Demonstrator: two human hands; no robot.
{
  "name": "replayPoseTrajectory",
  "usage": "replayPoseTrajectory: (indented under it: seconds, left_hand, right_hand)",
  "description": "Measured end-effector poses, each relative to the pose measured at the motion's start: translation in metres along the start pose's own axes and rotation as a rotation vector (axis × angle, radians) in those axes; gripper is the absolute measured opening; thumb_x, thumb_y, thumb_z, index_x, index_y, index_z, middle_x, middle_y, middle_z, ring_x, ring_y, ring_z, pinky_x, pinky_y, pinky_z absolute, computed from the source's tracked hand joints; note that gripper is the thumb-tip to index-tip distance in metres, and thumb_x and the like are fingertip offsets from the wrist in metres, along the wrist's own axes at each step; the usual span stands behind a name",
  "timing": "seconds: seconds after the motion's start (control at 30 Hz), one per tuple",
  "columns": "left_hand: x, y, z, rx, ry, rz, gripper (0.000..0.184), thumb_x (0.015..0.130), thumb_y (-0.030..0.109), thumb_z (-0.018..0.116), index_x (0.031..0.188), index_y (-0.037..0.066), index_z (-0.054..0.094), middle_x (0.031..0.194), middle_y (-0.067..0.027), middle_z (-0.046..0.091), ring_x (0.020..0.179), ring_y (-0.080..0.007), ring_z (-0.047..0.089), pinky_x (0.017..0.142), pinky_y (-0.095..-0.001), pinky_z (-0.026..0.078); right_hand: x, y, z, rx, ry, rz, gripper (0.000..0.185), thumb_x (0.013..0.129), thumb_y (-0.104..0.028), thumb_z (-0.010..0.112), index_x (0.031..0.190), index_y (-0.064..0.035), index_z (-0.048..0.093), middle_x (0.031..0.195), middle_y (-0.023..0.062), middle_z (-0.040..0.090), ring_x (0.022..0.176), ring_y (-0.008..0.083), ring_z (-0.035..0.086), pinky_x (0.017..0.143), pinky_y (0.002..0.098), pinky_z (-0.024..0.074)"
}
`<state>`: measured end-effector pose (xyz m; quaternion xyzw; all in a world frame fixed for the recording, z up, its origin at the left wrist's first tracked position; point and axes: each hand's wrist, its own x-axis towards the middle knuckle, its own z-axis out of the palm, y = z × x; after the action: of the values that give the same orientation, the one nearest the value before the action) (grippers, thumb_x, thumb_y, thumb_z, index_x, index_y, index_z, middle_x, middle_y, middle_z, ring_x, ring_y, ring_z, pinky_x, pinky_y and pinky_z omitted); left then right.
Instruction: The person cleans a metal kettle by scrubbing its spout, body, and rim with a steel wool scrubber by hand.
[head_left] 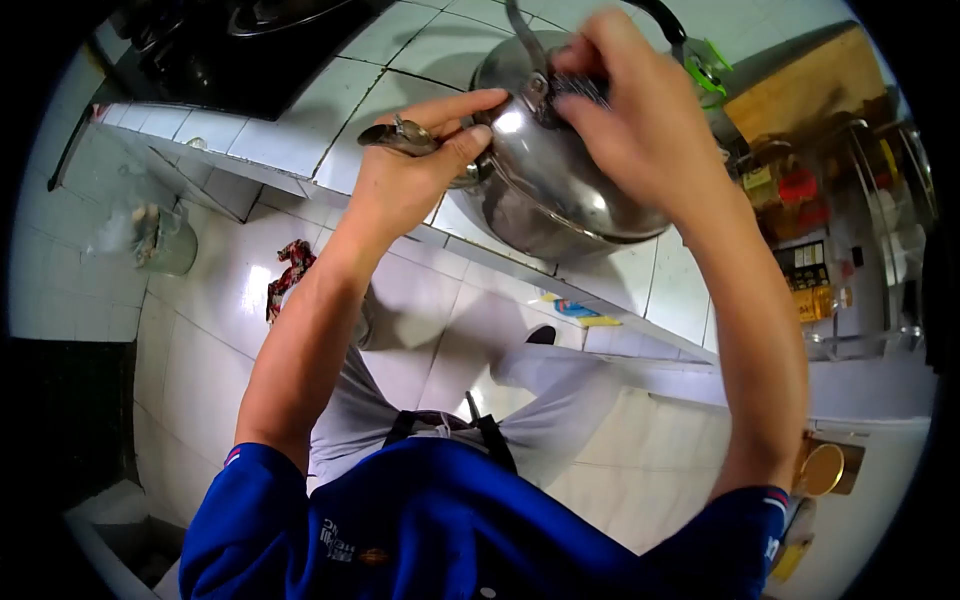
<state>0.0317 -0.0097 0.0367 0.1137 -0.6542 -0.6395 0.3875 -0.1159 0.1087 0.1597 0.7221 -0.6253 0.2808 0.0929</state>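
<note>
A shiny stainless steel kettle (545,170) stands on the white-tiled counter in front of me. My left hand (395,190) is closed around its spout (403,137), with the index finger and thumb reaching onto the kettle's body. Pinched in my right hand (650,130) is a dark, wiry steel wool scrubber (582,90), pressed on the kettle's top beside the metal handle bracket (530,40). Motion blurs the right hand slightly, and its palm side is partly hidden.
A black stovetop (240,75) lies at the upper left. On the right are a wooden board (810,85) and a metal rack (870,340) with bottles and jars. A bin (170,245) and patterned cloth (290,275) are on the floor.
</note>
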Motion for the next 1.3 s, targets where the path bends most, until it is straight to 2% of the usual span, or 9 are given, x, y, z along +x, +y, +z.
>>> replayPoseTrajectory:
  seconds: [0.07,0.1,0.33,0.5,0.67,0.73,1.07,1.13,1.3]
  left_hand:
    - [0.0,0.0,-0.001,-0.045,0.015,0.006,0.031,0.091,0.003,0.065,0.122,0.003,0.068,0.071,0.0058,0.055,0.064,-0.0033,0.042,0.058,-0.0206,0.036]
    - [0.0,0.002,-0.004,0.011,-0.012,0.011,0.031,0.091,0.003,0.065,0.122,0.003,0.068,0.072,0.0058,0.055,0.065,-0.0031,0.042,0.058,-0.0207,0.036]
    - [0.0,-0.004,-0.005,0.009,-0.035,-0.008,0.034,0.092,0.004,0.065,0.126,0.002,0.066,0.07,0.0073,0.049,0.064,-0.0034,0.039,0.056,-0.0218,0.031]
    - [-0.001,0.006,-0.008,0.094,-0.043,0.001,0.032,0.09,0.005,0.067,0.122,0.005,0.069,0.067,0.0052,0.051,0.063,-0.0049,0.04,0.056,-0.0239,0.035]
    - [-0.001,0.001,-0.005,0.097,-0.054,0.045,0.036,0.092,0.004,0.065,0.128,0.001,0.064,0.068,0.0087,0.042,0.062,-0.0033,0.036,0.054,-0.0228,0.028]
    - [0.001,0.0,-0.003,0.079,-0.034,-0.004,0.036,0.092,0.005,0.065,0.128,0.001,0.064,0.069,0.0087,0.043,0.063,-0.0034,0.036,0.055,-0.0224,0.029]
    - [0.003,-0.005,-0.001,0.024,-0.003,0.022,0.035,0.092,0.002,0.064,0.127,0.001,0.065,0.069,0.0078,0.046,0.064,-0.0034,0.039,0.057,-0.021,0.033]
    - [0.004,0.003,-0.005,-0.016,-0.006,0.007,0.035,0.092,0.003,0.064,0.127,0.001,0.064,0.069,0.0078,0.045,0.063,-0.0036,0.038,0.056,-0.0215,0.032]
    - [0.003,0.001,-0.006,0.135,-0.03,0.046,0.036,0.092,0.005,0.067,0.128,0.002,0.065,0.07,0.0077,0.044,0.064,-0.0039,0.038,0.056,-0.0221,0.031]
  right_hand:
    - [0.024,-0.01,0.0,-0.004,-0.068,0.277,0.019,0.08,-0.002,0.069,0.096,0.0039,0.062,0.09,0.0218,0.069,0.075,0.0367,0.067,0.071,0.0393,0.0521]
    - [0.012,0.004,0.005,-0.073,-0.066,0.106,0.034,0.075,0.005,0.07,0.098,-0.0028,0.047,0.093,0.0126,0.07,0.088,0.031,0.068,0.081,0.0343,0.0524]
    - [-0.006,0.005,-0.001,0.013,-0.003,0.007,0.031,0.074,0.004,0.069,0.099,-0.0024,0.051,0.086,0.0176,0.063,0.084,0.041,0.063,0.072,0.0434,0.0493]
    - [0.003,-0.007,0.0,-0.103,-0.101,0.261,0.028,0.078,-0.001,0.068,0.101,-0.0028,0.052,0.087,0.0151,0.067,0.081,0.0325,0.065,0.071,0.0377,0.0498]
    - [-0.01,0.004,-0.005,0.011,-0.012,0.011,0.029,0.078,0.0,0.068,0.101,-0.0019,0.051,0.085,0.0187,0.063,0.082,0.0415,0.062,0.071,0.0439,0.0487]
    - [0.014,0.01,0.005,-0.073,-0.059,0.143,0.034,0.076,0.003,0.07,0.103,-0.0005,0.05,0.098,0.015,0.07,0.093,0.0302,0.068,0.084,0.0353,0.0517]
    - [0.013,-0.005,0.007,-0.193,-0.006,0.163,0.035,0.075,0.004,0.071,0.098,-0.0023,0.046,0.095,0.0146,0.07,0.093,0.0271,0.07,0.085,0.0338,0.0522]
    - [0.025,-0.01,0.001,0.077,-0.008,0.294,0.015,0.078,-0.004,0.064,0.088,0.0028,0.056,0.085,0.0267,0.064,0.078,0.0467,0.062,0.07,0.0465,0.0492]
    - [-0.021,0.005,-0.017,0.057,-0.036,0.047,0.033,0.074,0.003,0.071,0.099,-0.0036,0.051,0.087,0.0158,0.065,0.084,0.0388,0.065,0.071,0.0411,0.0504]
